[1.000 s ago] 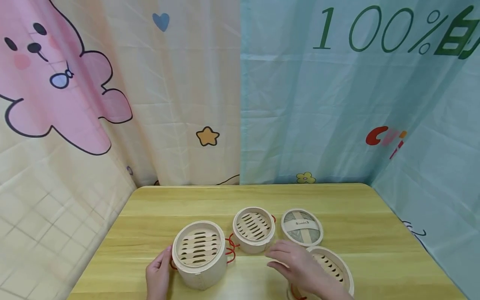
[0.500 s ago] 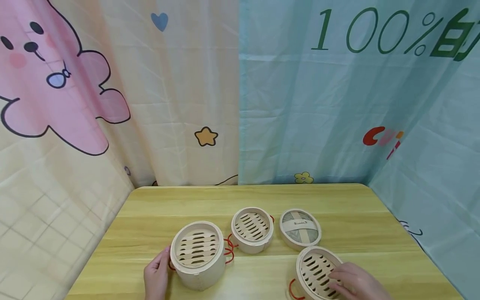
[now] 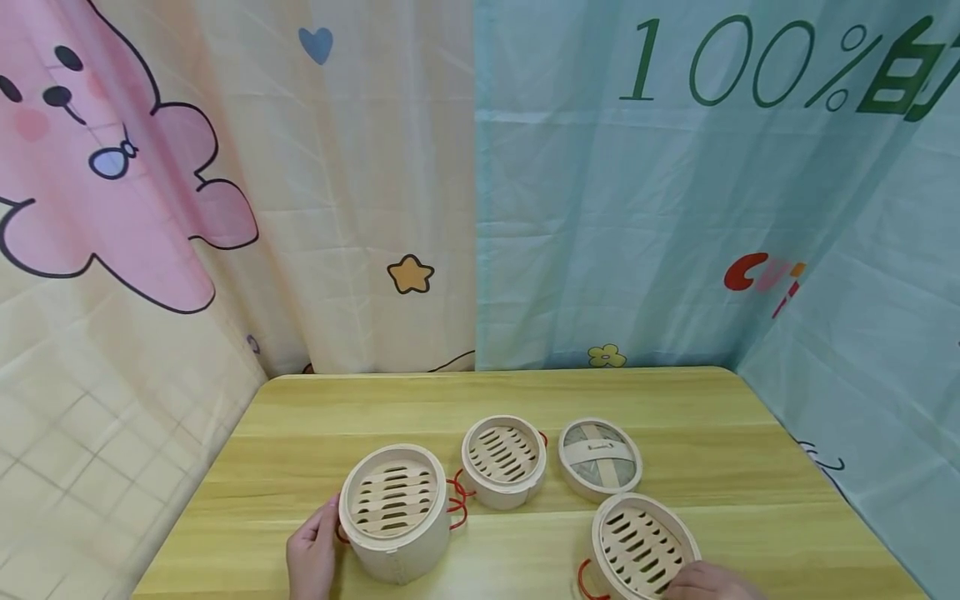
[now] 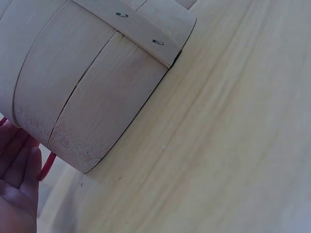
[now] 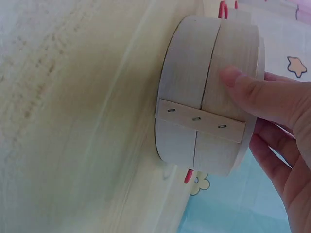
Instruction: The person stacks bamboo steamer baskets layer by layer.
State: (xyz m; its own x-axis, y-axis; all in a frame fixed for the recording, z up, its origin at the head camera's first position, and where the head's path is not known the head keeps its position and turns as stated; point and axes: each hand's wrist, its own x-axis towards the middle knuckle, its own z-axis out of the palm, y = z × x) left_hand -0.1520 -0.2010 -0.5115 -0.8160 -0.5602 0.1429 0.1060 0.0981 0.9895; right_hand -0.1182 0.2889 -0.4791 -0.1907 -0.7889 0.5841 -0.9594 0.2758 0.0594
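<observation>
My left hand (image 3: 312, 550) rests at the left side of a tall bamboo steamer stack (image 3: 408, 546), its fingers against the wall near a red cord loop. The left wrist view shows those fingers (image 4: 17, 160) fairly straight beside the stack's wall (image 4: 104, 87). At the front right, my right hand (image 3: 711, 582) pinches the rim of a bamboo steamer basket (image 3: 637, 550) with a slatted bottom. In the right wrist view, the thumb (image 5: 252, 94) presses on the outer wall while the other fingers go over the rim, partly hidden.
Behind and between these stands a smaller slatted steamer basket (image 3: 504, 467) with red cord handles. A round steamer lid (image 3: 600, 462) with a pale woven band lies right behind the right basket. The wooden table (image 3: 360, 400) ends at hanging curtains (image 3: 600, 208).
My right hand has moved right and down, from over the table's middle across the right basket to its near right rim, which it now pinches. The left hand stays at the stack.
</observation>
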